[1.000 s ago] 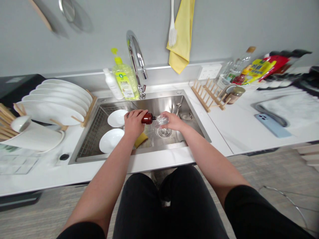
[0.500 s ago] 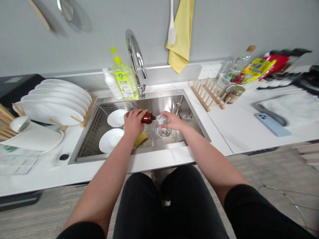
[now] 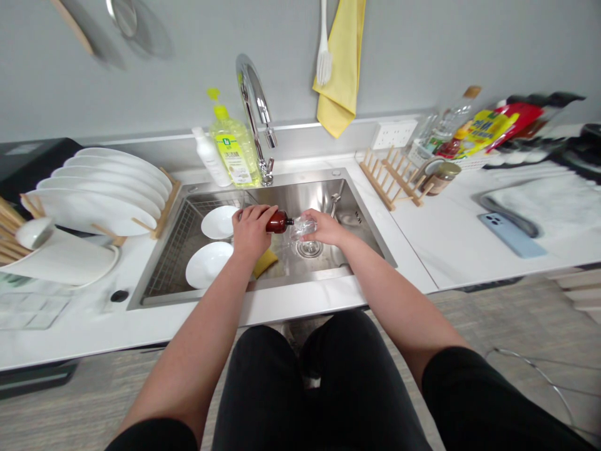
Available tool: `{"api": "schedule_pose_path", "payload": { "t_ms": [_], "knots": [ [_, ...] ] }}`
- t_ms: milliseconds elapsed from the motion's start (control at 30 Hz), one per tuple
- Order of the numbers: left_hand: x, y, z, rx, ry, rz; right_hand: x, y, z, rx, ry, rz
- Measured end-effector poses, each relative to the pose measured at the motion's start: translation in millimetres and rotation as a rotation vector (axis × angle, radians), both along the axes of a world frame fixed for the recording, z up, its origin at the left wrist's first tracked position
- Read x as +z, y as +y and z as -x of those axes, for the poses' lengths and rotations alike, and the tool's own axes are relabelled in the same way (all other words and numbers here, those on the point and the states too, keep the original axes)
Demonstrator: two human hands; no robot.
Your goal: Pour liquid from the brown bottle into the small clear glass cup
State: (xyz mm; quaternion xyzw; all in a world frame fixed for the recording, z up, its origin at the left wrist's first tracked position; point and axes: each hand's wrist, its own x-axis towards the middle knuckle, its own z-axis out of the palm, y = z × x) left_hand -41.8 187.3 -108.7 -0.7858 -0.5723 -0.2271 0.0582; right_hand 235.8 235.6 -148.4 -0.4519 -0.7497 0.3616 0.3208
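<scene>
The white countertop (image 3: 469,250) spreads to both sides of the sink (image 3: 300,278), and only a narrow strip of it runs between the sink's front rim and the counter's front edge. The sink itself is steel, with room around the hands in its right part, between them and the right rim. Left of the sink, white plates (image 3: 96,207) stand on edge close to its left rim; further left and nearer the front is a white holder (image 3: 70,260) of utensils. Behind the sink's back rim rises the chrome faucet (image 3: 263,109), its spout well apart from the hands, with a green pump bottle (image 3: 235,156) just beside it. Right of the sink, a slotted wooden rack (image 3: 399,178) sits near the back corner, and a blue phone (image 3: 511,235) lies farther off, near the counter edge. Two white bowls (image 3: 209,266) rest in the sink's left part, one behind the other.

The left hand (image 3: 253,230) wraps around a reddish-brown bottle (image 3: 278,222) over the sink's middle; the bottle lies level, dark neck toward the right. The right hand (image 3: 325,227) grips a clear cup (image 3: 300,230), also over the sink, its mouth turned to that neck; whether they touch cannot be told. A yellow cloth (image 3: 266,262) lies near the sink's front wall, partly hidden by the left forearm. The round drain (image 3: 310,249) shows in the sink floor below the cup.
</scene>
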Motion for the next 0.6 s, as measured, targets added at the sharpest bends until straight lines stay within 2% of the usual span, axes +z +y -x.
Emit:
{"api": "schedule_pose_path", "payload": {
  "t_ms": [600],
  "knots": [
    [3.7, -2.1, -0.8, -0.003, 0.015, 0.009, -7.6, 3.8, -1.0, 0.009, 0.036, 0.009]
  ]
}}
